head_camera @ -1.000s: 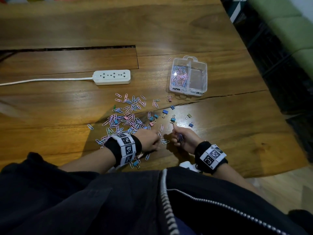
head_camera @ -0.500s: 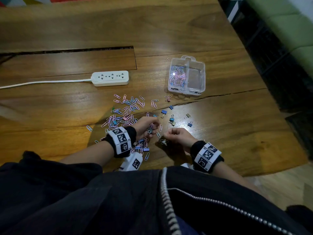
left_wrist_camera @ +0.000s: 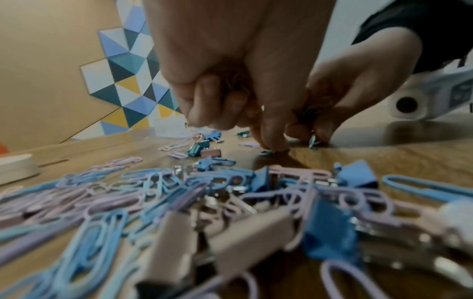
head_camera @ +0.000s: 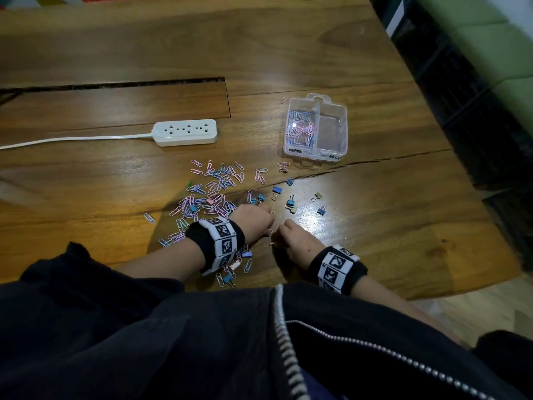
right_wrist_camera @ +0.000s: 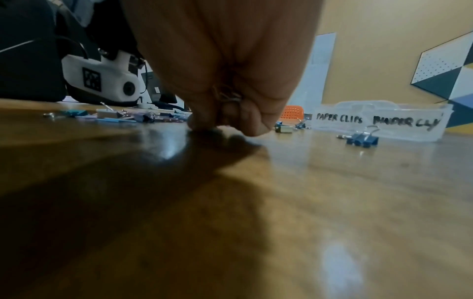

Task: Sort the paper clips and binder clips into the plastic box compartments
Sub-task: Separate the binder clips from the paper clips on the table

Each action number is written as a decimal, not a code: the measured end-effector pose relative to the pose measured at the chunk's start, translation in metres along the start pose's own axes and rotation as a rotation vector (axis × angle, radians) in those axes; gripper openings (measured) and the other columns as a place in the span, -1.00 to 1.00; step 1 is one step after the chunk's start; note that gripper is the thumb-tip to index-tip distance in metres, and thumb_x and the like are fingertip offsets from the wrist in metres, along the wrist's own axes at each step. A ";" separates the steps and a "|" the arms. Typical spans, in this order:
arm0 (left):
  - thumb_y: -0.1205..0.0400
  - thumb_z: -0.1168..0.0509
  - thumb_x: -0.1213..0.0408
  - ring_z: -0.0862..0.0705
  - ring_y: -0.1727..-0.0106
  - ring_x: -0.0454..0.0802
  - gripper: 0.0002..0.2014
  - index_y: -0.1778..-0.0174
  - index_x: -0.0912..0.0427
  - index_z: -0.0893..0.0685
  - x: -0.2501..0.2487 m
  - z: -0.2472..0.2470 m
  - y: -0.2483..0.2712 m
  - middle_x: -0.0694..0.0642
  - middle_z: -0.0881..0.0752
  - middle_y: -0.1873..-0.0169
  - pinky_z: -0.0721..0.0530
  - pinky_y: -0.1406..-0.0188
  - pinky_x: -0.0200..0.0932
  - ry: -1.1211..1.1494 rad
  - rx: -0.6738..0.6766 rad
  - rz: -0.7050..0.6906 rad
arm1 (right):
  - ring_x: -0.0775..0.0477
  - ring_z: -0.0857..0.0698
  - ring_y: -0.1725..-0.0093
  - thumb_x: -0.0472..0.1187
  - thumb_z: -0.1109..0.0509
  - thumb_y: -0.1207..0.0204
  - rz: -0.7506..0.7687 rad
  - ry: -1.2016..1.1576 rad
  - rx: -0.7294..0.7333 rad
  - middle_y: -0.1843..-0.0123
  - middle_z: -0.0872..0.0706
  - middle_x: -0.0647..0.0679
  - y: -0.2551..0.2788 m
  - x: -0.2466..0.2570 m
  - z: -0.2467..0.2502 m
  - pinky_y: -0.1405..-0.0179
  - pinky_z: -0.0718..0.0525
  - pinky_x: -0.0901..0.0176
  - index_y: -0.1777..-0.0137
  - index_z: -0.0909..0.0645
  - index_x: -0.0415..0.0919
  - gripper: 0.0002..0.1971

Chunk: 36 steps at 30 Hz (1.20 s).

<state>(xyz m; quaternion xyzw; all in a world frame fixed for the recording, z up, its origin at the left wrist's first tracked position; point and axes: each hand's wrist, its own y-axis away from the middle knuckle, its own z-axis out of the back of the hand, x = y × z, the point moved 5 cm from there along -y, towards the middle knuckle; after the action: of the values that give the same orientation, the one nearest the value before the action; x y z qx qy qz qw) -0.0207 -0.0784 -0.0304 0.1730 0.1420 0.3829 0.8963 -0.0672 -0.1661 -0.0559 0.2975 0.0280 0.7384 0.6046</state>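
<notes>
Pastel paper clips (head_camera: 213,194) lie in a loose pile on the wooden table, with small binder clips (head_camera: 290,202) scattered to their right. The clear two-part plastic box (head_camera: 331,151) stands further back; its left part holds paper clips, its right part looks bare. My left hand (head_camera: 268,224) is curled round clips in its palm, and its fingertips (left_wrist_camera: 271,144) pinch a clip on the table. Close beside it, my right hand (head_camera: 282,230) is curled round binder clips (right_wrist_camera: 227,95), fingertips (right_wrist_camera: 204,125) down on the wood at a teal binder clip (left_wrist_camera: 313,140).
A white power strip (head_camera: 186,132) with its cord lies at the back left. The box front (right_wrist_camera: 379,121) is labelled for paper clips and binder clips. A blue binder clip (right_wrist_camera: 362,138) sits before it. The table edge (head_camera: 432,287) runs close on my right.
My left hand has moved off the pile towards the right hand. The right hand has turned palm down and lowered its fingertips onto the table; the two hands now nearly touch.
</notes>
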 end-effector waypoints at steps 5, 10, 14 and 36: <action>-0.68 -0.07 0.10 -0.62 -0.18 0.13 -0.62 -0.28 0.29 -0.51 0.002 -0.006 0.005 0.20 -0.56 -0.20 -0.67 -0.12 0.02 0.016 0.063 0.022 | 0.04 -0.45 0.06 -0.35 -0.22 -0.57 -0.096 -0.180 -0.074 -0.06 -0.54 -0.17 0.000 -0.009 0.007 -0.03 -0.58 0.16 -0.03 -0.51 -0.33 -0.90; -0.67 -0.10 0.15 -0.63 -0.16 0.14 -0.67 -0.16 0.32 -0.55 0.003 -0.010 0.003 0.24 -0.58 -0.18 -0.66 -0.09 0.00 0.087 0.108 0.082 | 0.09 -0.56 0.24 -0.41 -0.18 -0.59 -0.278 -0.844 -0.157 0.26 -0.57 0.05 0.005 -0.021 0.025 0.39 -0.49 0.49 -0.05 -0.56 -0.28 -0.85; -0.65 -0.11 0.20 -0.65 -0.14 0.20 -0.68 -0.15 0.38 -0.55 0.004 -0.011 0.007 0.28 -0.60 -0.16 -0.65 0.00 0.01 0.086 0.133 0.102 | 0.14 -0.40 0.49 -0.42 -0.11 -0.59 -0.352 -1.207 -0.083 0.37 -0.55 -0.03 0.002 -0.025 0.027 0.60 -0.35 0.43 0.18 -0.58 -0.16 -0.74; -0.58 -0.19 0.28 -0.47 0.44 -0.11 -0.75 0.45 0.16 -0.52 0.045 -0.019 0.025 0.05 -0.51 0.46 -0.50 0.40 -0.27 1.001 0.145 0.236 | 0.01 -0.48 0.13 -0.32 -0.23 -0.57 -0.222 -0.461 -0.003 0.14 -0.53 -0.05 0.008 -0.007 0.019 0.23 -0.42 0.29 0.18 -0.43 -0.19 -0.89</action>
<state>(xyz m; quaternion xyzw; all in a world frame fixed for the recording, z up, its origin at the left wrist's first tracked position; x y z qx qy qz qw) -0.0136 -0.0254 -0.0423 0.0451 0.5589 0.5066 0.6549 -0.0641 -0.1804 -0.0397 0.4521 -0.0790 0.5802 0.6729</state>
